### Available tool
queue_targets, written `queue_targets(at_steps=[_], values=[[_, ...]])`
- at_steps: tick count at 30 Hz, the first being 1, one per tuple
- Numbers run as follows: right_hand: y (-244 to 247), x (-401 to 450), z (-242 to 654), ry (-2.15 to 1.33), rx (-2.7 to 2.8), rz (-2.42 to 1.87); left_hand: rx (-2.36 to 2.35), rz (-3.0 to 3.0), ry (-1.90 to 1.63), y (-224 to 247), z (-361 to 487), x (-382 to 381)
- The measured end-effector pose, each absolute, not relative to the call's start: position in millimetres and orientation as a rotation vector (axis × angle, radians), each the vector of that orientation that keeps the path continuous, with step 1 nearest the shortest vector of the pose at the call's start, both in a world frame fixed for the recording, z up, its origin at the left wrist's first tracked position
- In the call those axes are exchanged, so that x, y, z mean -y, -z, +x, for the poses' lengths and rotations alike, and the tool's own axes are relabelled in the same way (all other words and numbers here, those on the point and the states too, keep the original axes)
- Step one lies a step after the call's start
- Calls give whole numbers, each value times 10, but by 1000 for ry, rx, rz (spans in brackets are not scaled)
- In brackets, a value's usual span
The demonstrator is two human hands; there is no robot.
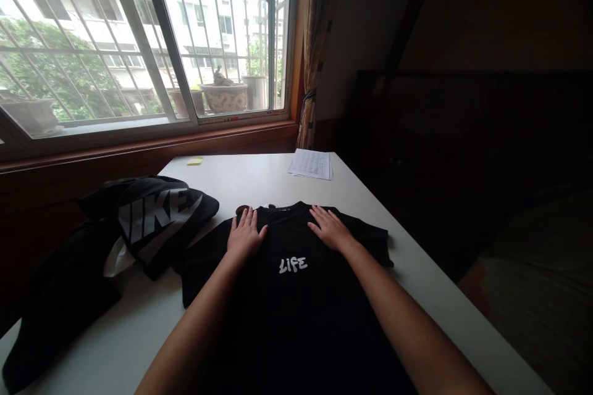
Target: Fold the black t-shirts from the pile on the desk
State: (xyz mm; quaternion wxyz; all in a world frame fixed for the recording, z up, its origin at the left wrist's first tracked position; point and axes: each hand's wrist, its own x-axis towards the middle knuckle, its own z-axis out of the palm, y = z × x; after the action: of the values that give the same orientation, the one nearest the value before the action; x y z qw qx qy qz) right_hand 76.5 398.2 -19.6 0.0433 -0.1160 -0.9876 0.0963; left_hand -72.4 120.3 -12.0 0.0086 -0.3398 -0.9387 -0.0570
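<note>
A black T-shirt (pixel 287 302) with white lettering on its chest lies spread out on the white table (pixel 241 173). Its collar points toward the far end and both short sleeves stick out sideways. My left hand (pixel 245 234) rests flat on the shirt's left shoulder area, fingers stretched out. On the right shoulder area lies my right hand (pixel 330 228), also flat with its fingers extended. Neither hand grips the cloth. Just beyond my left fingertips a small dark reddish round thing (pixel 242 210) shows partly, its kind unclear. The shirt's lower part fades into shadow between my forearms.
A crumpled black garment with large grey NIKE lettering (pixel 157 216) lies on the table at left, its dark part trailing toward the near edge. Papers (pixel 311 164) and a yellow note pad (pixel 194 161) sit at the far end. Beyond stand a barred window and a tied curtain (pixel 311 74).
</note>
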Motion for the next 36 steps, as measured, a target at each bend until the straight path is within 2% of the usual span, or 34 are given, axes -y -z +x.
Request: queue_targets(at_steps=[11,17,23,26,36], values=[[337,-4981,1454,-119,2939,-794,2931,-1066,159,135,-732,-1208],[147,-4867,1476,82,2774,-753,2938,-1054,162,124,-733,-1215],[97,-4063,1356,-194,2979,-347,2945,-1063,149,112,-733,-1210],[145,-3889,1382,-273,3055,-291,2947,-1058,138,113,-733,-1210],[351,-4900,1662,-193,2896,-767,2929,-1056,134,151,-747,-1207]])
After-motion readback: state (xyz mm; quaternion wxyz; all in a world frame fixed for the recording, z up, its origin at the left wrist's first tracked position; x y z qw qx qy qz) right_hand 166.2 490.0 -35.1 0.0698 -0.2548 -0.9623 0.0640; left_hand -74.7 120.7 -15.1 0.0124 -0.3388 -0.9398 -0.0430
